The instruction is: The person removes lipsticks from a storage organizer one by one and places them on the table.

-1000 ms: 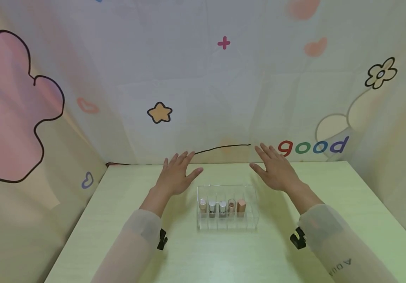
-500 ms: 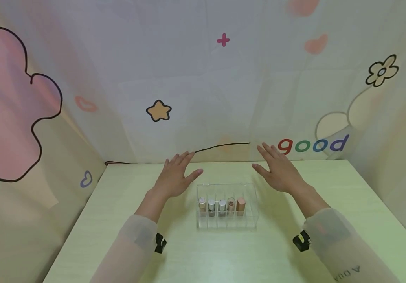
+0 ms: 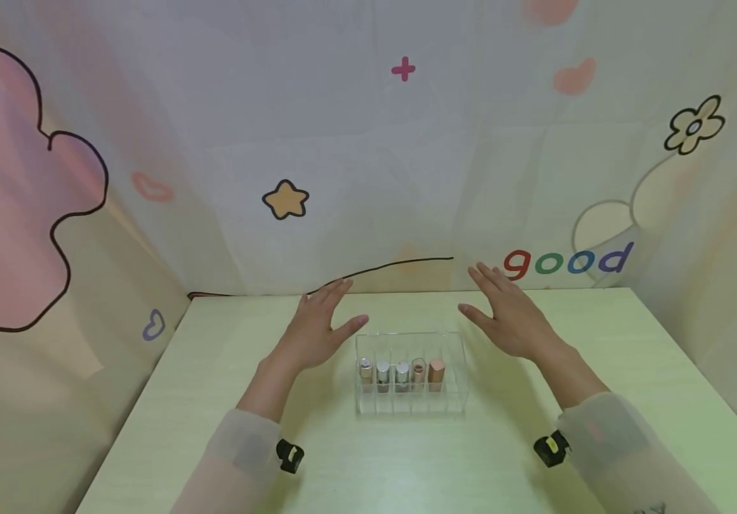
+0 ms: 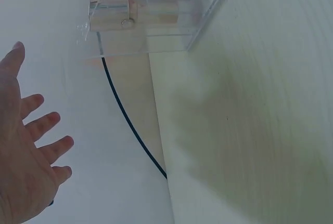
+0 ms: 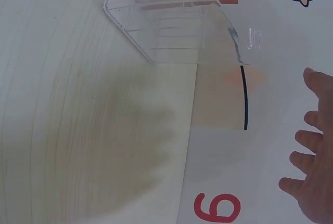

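A clear plastic lipstick organizer [image 3: 412, 404] stands on the table, and several lipsticks sit upright in a row in its compartments. Silver caps top two of them, such as this lipstick [image 3: 383, 374]; the rightmost lipstick [image 3: 436, 374] is rose-gold. To the organizer's left, my left hand [image 3: 317, 332] is held above the table with straight fingers and thumb spread. My right hand [image 3: 514, 321] mirrors it on the other side. Neither hand touches the organizer or holds anything. Both wrist views show the organizer's end walls near the top, with the spread fingers apart from it.
The pale wooden table [image 3: 374, 471] ends at a printed cloth backdrop [image 3: 368, 164] behind the hands. Cloth also hangs along the left and right sides. Each sleeve cuff has a small black device, like the right device [image 3: 551, 449].
Both hands have drifted slightly back toward the person and a little farther apart. The head view has shifted slightly. The organizer and lipsticks stay in place.
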Action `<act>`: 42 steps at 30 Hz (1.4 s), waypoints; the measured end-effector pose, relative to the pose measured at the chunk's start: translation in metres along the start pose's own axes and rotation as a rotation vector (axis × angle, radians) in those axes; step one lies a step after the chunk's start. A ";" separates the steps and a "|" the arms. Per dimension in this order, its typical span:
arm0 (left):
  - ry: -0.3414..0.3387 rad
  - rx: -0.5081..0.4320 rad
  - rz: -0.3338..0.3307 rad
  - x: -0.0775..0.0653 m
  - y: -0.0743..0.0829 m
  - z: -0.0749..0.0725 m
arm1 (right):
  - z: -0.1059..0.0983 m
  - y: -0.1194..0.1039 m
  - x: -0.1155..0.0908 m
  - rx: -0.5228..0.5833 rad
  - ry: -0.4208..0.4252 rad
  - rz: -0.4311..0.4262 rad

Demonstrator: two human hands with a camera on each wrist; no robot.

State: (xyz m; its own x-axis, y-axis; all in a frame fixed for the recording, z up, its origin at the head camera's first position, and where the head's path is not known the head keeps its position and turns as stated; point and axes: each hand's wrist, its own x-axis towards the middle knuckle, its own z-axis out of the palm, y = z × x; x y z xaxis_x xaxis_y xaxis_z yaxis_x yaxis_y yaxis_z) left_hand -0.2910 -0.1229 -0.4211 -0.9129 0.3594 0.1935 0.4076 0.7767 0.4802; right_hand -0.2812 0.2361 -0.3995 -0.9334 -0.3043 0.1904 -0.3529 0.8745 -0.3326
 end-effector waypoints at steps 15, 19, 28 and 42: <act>0.010 -0.097 -0.005 -0.014 0.002 0.006 | 0.004 -0.001 -0.011 0.070 0.023 0.001; 0.006 -0.121 -0.015 -0.016 0.000 0.006 | 0.004 0.001 -0.013 0.096 0.032 0.003; -0.032 -0.213 -0.061 -0.025 -0.002 0.006 | 0.006 -0.002 -0.023 0.134 0.044 0.005; -0.053 -0.330 -0.094 -0.041 -0.001 0.016 | 0.014 -0.010 -0.033 0.168 0.072 0.024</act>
State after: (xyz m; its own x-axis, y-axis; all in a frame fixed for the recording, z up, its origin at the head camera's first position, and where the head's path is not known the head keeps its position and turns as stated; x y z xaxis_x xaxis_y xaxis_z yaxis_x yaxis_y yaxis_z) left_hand -0.2542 -0.1305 -0.4430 -0.9403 0.3270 0.0945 0.2843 0.6020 0.7462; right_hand -0.2483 0.2322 -0.4157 -0.9367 -0.2512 0.2438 -0.3422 0.8039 -0.4864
